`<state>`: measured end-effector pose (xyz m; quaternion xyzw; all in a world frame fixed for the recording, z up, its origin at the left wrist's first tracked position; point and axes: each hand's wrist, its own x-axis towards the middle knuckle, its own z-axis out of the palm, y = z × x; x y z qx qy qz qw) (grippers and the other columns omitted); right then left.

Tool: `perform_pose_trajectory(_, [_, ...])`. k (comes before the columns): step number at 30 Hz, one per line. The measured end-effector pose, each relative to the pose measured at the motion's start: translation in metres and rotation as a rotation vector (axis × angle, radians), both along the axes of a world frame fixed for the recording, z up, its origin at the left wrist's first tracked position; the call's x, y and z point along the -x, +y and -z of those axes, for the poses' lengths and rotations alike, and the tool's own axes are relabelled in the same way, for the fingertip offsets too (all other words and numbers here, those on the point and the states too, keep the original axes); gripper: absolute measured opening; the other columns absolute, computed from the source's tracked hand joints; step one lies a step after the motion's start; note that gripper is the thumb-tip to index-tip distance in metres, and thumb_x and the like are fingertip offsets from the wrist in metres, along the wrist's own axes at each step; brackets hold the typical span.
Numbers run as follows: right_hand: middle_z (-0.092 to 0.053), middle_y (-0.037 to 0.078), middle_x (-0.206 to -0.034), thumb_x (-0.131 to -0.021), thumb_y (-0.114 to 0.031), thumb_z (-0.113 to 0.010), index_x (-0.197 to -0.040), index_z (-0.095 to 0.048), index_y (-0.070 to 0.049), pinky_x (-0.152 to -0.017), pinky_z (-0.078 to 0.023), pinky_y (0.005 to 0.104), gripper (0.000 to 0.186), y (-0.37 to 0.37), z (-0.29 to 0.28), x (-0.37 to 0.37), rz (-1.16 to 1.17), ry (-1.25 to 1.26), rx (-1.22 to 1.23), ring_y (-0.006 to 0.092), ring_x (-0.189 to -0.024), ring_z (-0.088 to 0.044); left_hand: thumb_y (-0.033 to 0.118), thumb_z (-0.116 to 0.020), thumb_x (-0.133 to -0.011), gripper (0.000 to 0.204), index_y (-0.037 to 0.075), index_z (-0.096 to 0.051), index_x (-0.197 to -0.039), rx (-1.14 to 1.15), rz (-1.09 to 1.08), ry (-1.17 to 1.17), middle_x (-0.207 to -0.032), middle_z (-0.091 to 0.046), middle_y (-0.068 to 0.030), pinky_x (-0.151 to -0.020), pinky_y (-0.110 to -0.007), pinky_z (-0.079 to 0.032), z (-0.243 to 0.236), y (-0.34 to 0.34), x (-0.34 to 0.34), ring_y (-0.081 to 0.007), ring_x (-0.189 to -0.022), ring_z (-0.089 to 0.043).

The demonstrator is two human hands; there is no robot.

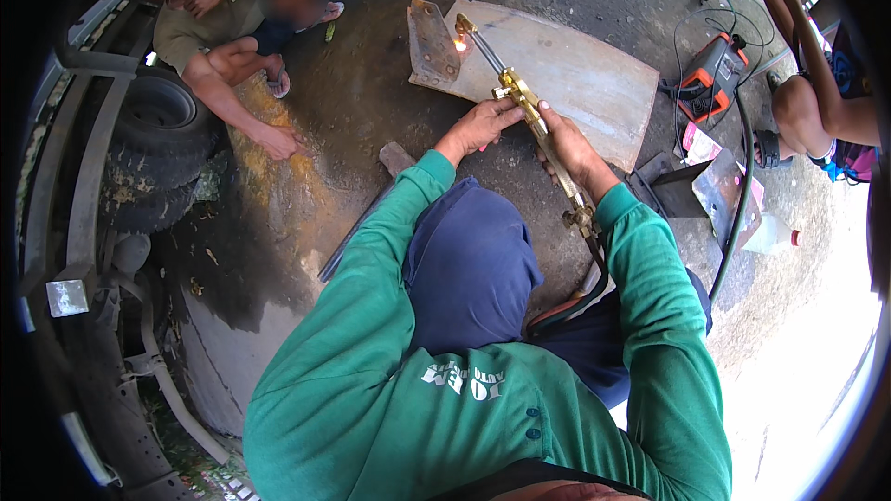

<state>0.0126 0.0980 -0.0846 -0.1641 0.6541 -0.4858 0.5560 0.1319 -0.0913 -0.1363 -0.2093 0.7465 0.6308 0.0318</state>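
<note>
My right hand (574,153) is wrapped round the handle of a brass cutting torch (524,97). At its valve end, my left hand (484,124) has its fingers closed against the torch body. The torch points up and left, and a small bright orange glow (460,44) shows at its tip. That tip is at the edge of a rusty bracket plate with holes (432,42), which lies on the left end of a large curved steel plate (575,74). Hoses (599,264) run from the torch's rear down past my knee.
A person (209,37) crouches at far left, one hand near the ground. Another person (826,107) sits at right beside an orange-black machine with cables (715,74). Metal offcuts (691,184) and a plastic bottle (768,234) lie nearby. A hammer-like tool (394,160) and a tyre (158,102) are left.
</note>
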Motion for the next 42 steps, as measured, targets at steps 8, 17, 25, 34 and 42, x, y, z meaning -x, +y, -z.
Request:
perform_pose_trajectory(8, [-0.052,0.005,-0.071,-0.104,-0.071,-0.033,-0.137,-0.056,-0.013,-0.042,-0.044,0.0339,0.071,0.000,-0.002,0.000,-0.006,-0.019,-0.026,0.0157,-0.052,-0.052,0.056,-0.066,-0.098,0.063,0.012,-0.062,-0.143,0.004,-0.009,0.000,-0.084,-0.062,0.0051,-0.052,-0.023,-0.041,-0.002,0.001,0.000,-0.0055,-0.058,-0.047])
perform_pose_trajectory(17, [-0.052,0.005,-0.071,-0.103,-0.071,-0.034,-0.130,-0.058,-0.012,-0.043,-0.044,0.0342,0.070,-0.001,-0.001,0.001,-0.003,-0.045,-0.027,0.0161,-0.053,-0.052,0.055,-0.066,-0.098,0.061,0.012,-0.064,-0.141,-0.005,-0.028,0.006,-0.081,-0.061,0.0049,-0.051,-0.023,-0.041,-0.004,0.004,0.000,-0.0060,-0.056,-0.048])
perform_pose_trajectory(25, [-0.053,0.006,-0.071,-0.104,-0.071,-0.033,-0.120,-0.057,-0.009,-0.042,-0.044,0.0347,0.069,-0.001,0.002,0.001,-0.005,-0.046,-0.006,0.0168,-0.051,-0.053,0.055,-0.067,-0.098,0.060,0.010,-0.065,-0.138,-0.031,-0.030,0.027,-0.084,-0.063,0.0032,-0.052,-0.023,-0.042,0.000,0.002,-0.001,-0.0067,-0.058,-0.050])
perform_pose_trajectory(34, [-0.053,0.006,-0.073,-0.104,-0.071,-0.032,-0.130,-0.057,-0.010,-0.045,-0.045,0.0354,0.071,0.001,0.001,0.003,-0.018,-0.047,-0.008,0.0167,-0.055,-0.053,0.054,-0.068,-0.098,0.056,0.012,-0.068,-0.135,-0.001,-0.037,0.006,-0.091,-0.067,0.0029,-0.055,-0.025,-0.045,0.001,0.002,0.002,-0.0068,-0.063,-0.050])
perform_pose_trajectory(42, [-0.053,0.006,-0.071,-0.104,-0.070,-0.032,-0.123,-0.057,-0.008,-0.041,-0.045,0.0344,0.069,0.007,-0.003,-0.005,-0.016,-0.044,0.029,0.0166,-0.050,-0.053,0.056,-0.068,-0.097,0.060,0.011,-0.066,-0.137,-0.018,-0.043,0.029,-0.098,-0.069,0.0007,-0.057,-0.026,-0.048,0.008,0.005,-0.006,-0.0087,-0.067,-0.055])
